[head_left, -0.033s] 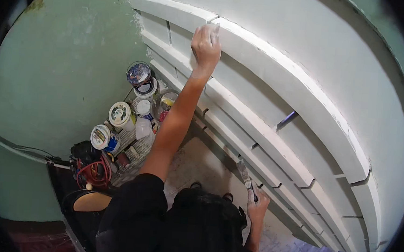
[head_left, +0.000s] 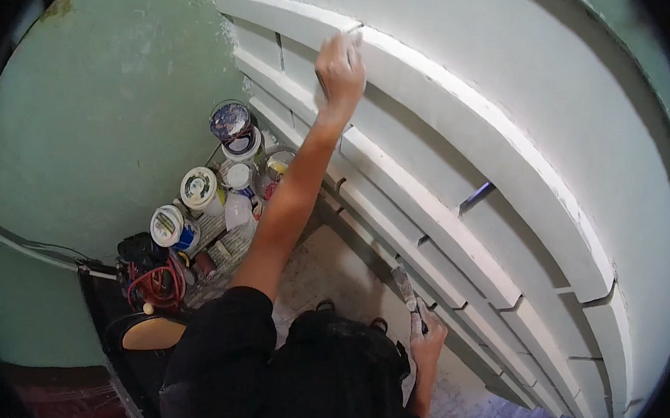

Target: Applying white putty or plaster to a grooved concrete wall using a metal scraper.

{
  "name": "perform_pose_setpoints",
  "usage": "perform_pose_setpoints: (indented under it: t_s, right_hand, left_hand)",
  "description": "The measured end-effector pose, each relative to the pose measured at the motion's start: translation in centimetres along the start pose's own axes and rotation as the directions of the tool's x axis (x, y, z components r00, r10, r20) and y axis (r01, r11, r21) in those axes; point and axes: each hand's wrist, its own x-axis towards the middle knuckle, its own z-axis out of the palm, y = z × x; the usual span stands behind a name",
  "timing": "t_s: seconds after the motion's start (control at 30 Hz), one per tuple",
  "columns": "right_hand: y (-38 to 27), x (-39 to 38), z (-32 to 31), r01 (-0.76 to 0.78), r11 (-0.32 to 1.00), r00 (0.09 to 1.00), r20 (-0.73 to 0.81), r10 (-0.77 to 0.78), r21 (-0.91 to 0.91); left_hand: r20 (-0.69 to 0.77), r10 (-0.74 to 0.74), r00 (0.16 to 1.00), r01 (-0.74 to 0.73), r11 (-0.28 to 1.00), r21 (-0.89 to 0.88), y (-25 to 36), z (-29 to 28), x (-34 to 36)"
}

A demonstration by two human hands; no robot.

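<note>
My left hand (head_left: 340, 68) is raised to the topmost white curved slat (head_left: 286, 13), just below the narrow gap where two lengths meet. Its fingers are bunched closed at the slat's face and slightly blurred; whatever they hold, if anything, is hidden. Lower on the right, my right hand (head_left: 428, 337) is closed round the dark handle of a putty knife (head_left: 405, 288). The knife's blade, smeared with whitish material, points up toward the lower slats (head_left: 424, 273), and I cannot tell whether it touches them.
Against the green wall (head_left: 108, 115) on the left stand several paint buckets (head_left: 199, 189). Nearer me are a coil of red cable (head_left: 157, 283) and a chair-like thing with a tan oval (head_left: 154, 334). Dark gaps run between the stacked slats. The floor (head_left: 331, 271) below is dusty.
My left hand has shifted very slightly up at the slat, with a little blur. The right hand and putty knife stay about where they were.
</note>
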Motion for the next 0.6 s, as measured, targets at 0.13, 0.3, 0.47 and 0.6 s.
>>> perform_pose_setpoints:
  t_s: [0.13, 0.3, 0.47, 0.6]
  right_hand:
    - [0.3, -0.9, -0.3, 0.028, 1.0, 0.999, 0.039, -0.028, 0.004]
    - [1.0, -1.4, 0.0, -0.016, 1.0, 0.998, 0.054, 0.016, 0.002]
    - [-0.2, -0.6, -0.3, 0.039, 0.999, 0.999, 0.028, -0.039, -0.005]
    - [-0.2, -0.6, -1.0, -0.006, 1.0, 0.999, 0.047, 0.007, -0.028]
  left_hand:
    - [0.15, 0.051, 0.987, -0.058, 0.997, 0.046, -1.2, -1.6, -0.6]
    - [0.288, -0.065, 0.955, 0.058, 0.998, 0.033, -2.9, -4.0, -5.5]
    - [0.25, -0.051, 0.967, 0.053, 0.999, 0.002, -2.9, -4.2, -4.7]
    - [0.12, -0.113, 0.986, 0.111, 0.993, 0.028, -2.2, -4.5, -1.1]
